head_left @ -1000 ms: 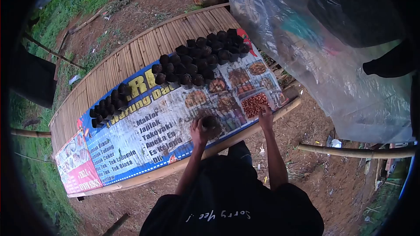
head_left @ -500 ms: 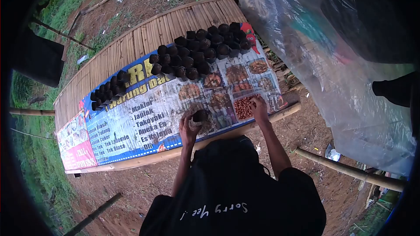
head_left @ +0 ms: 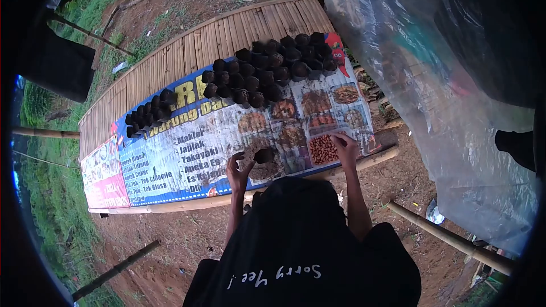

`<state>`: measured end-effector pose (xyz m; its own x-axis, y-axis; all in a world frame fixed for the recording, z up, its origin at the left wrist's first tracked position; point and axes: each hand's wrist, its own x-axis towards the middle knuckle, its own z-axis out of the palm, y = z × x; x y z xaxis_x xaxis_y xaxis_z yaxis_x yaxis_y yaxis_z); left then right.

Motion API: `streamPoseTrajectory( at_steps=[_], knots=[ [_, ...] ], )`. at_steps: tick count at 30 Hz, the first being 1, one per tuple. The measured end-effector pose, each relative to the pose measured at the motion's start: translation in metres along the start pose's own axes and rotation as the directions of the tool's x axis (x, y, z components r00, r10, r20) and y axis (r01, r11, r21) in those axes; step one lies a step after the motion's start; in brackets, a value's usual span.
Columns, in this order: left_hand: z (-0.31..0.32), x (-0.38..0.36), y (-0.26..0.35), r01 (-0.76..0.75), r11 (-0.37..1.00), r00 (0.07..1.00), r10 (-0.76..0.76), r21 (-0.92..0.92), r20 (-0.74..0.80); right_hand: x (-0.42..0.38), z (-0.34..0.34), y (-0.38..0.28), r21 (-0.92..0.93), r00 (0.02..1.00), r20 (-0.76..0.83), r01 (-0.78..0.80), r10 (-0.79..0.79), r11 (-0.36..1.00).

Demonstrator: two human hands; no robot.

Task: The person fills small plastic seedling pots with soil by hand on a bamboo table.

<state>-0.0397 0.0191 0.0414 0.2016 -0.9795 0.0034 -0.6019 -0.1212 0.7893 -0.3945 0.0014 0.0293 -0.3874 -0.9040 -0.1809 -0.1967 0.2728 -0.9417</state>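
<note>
Both arms bare below short black sleeves, reaching forward and down from the torso, elbows slightly bent, forearms roughly parallel and well apart. Left hand (head_left: pixel 236 169) sits lower and nearer the body, palm turned inward, fingers spread and loosely curled, thumb apart from the rest, grasping nothing that can be seen. Right hand (head_left: pixel 344 146) stretches a bit farther forward, wrist straight, palm down, fingers together and bent at the tips; whether they pinch anything is too small to tell. Shoulders level, black-shirted torso leaning forward between the arms.
</note>
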Motion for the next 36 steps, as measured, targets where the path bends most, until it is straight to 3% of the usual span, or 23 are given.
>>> streamPoseTrajectory(
  at_steps=[2, 4, 8, 10, 16, 29, 32, 34, 35, 36],
  knots=[
    [0.002, 0.003, 0.001, 0.074, 0.995, 0.997, -0.074, -0.067, -0.002, -0.001, 0.007, -0.009, 0.089, 0.995, 0.096, -0.012, 0.003, 0.996],
    [0.002, 0.007, 0.003, 0.081, 0.995, 0.997, -0.082, -0.054, -0.015, -0.008, 0.022, -0.016, 0.448, 0.973, 0.204, -0.191, 0.108, 0.873],
    [-0.002, 0.009, 0.003, 0.089, 0.992, 0.996, -0.089, -0.086, 0.003, -0.017, 0.043, -0.031, 0.472, 0.938, 0.326, -0.269, 0.118, 0.840],
    [-0.001, 0.010, -0.005, 0.008, 0.995, 0.998, -0.014, -0.104, -0.056, -0.022, 0.053, -0.033, 0.473, 0.916, 0.395, -0.273, 0.075, 0.838],
    [-0.007, 0.003, -0.020, 0.041, 0.994, 0.996, -0.049, -0.099, -0.081, -0.036, 0.080, -0.056, 0.468, 0.862, 0.506, -0.309, 0.036, 0.828],
    [-0.021, 0.000, -0.032, 0.123, 0.976, 0.992, -0.128, -0.177, -0.013, -0.046, 0.119, -0.070, 0.349, 0.771, 0.635, -0.333, 0.041, 0.876],
    [-0.025, 0.001, -0.029, 0.176, 0.971, 0.984, -0.168, -0.160, 0.059, -0.048, 0.129, -0.080, 0.248, 0.785, 0.616, -0.280, 0.072, 0.927],
    [-0.022, 0.002, -0.031, 0.136, 0.975, 0.990, -0.127, -0.175, 0.062, -0.050, 0.135, -0.084, -0.078, 0.803, 0.595, 0.090, -0.026, 0.993],
    [-0.019, 0.002, -0.032, 0.092, 0.978, 0.995, -0.082, -0.186, 0.063, -0.052, 0.137, -0.086, -0.085, 0.803, 0.595, 0.092, -0.023, 0.992],
    [-0.017, 0.003, -0.030, 0.094, 0.977, 0.994, -0.084, -0.194, 0.063, -0.056, 0.141, -0.099, -0.213, 0.790, 0.612, 0.211, -0.038, 0.954]
  ],
)
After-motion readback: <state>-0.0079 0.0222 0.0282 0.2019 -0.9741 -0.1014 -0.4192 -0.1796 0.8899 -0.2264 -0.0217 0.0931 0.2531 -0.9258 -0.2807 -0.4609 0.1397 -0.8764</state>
